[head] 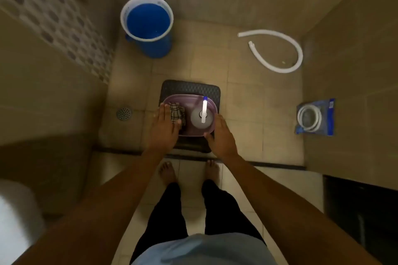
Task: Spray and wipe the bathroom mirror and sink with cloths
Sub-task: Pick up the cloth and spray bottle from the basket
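A purple plastic basin [185, 98] sits on a dark ribbed stool [191, 88] on the tiled floor. Inside it lie a black-and-white checked cloth [174, 111] with a darker cloth under it, and a grey spray bottle [199, 121] with a white trigger and blue nozzle. My left hand [164, 130] lies over the basin's left rim, its extended fingers touching the checked cloth. At the right front corner is my right hand [221, 136], fingers straight along the rim and thumb at the front edge. No mirror or sink is in view.
A blue bucket [148, 28] stands at the back left. A loose white hose [280, 66] curls on the floor at the back right, and a packaged hose [315, 117] lies by the right wall. A floor drain [124, 113] is left of the stool. My bare feet stand behind a dark threshold [269, 163].
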A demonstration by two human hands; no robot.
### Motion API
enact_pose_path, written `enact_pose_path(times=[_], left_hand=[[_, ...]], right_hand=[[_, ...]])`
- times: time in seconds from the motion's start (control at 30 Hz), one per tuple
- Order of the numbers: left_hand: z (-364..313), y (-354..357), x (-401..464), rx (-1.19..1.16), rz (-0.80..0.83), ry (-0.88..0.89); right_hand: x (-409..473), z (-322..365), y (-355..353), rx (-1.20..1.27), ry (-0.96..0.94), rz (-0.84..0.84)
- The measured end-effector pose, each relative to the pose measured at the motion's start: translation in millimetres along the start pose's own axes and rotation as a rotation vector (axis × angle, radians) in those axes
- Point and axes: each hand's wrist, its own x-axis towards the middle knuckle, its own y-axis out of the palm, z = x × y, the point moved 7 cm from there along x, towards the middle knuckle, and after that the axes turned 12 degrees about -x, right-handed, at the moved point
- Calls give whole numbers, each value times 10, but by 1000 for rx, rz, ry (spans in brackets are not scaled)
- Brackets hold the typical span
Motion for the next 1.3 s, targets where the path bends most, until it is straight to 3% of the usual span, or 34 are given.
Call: enact_pose_path(times=[0.17, 0.43, 0.57, 0.7, 0.87, 1.0, 1.13, 1.3], left_hand=[[204, 173, 371, -166, 18, -108], [590, 555, 853, -461, -13, -451], [692, 708, 1016, -479, -60, -571], [681, 728, 1060, -328, -122, -535], [685, 854, 1073, -165, -77, -531], [785, 972, 1100, -197, -78, -564], [832, 972, 1113, -272, -114, -599], [731, 735, 1065, -356, -206, -562]], right_hand=[[178, 70, 99, 95, 159, -26], [519, -91, 443, 133, 324, 10], [639, -142, 527, 224, 368, 24], [731, -191, 635, 314, 437, 58], [813, -277, 703, 409, 562, 54], [824, -259, 695, 305, 443, 1], [812, -232, 685, 407, 519, -68], [789, -150, 567, 359, 447, -122]])
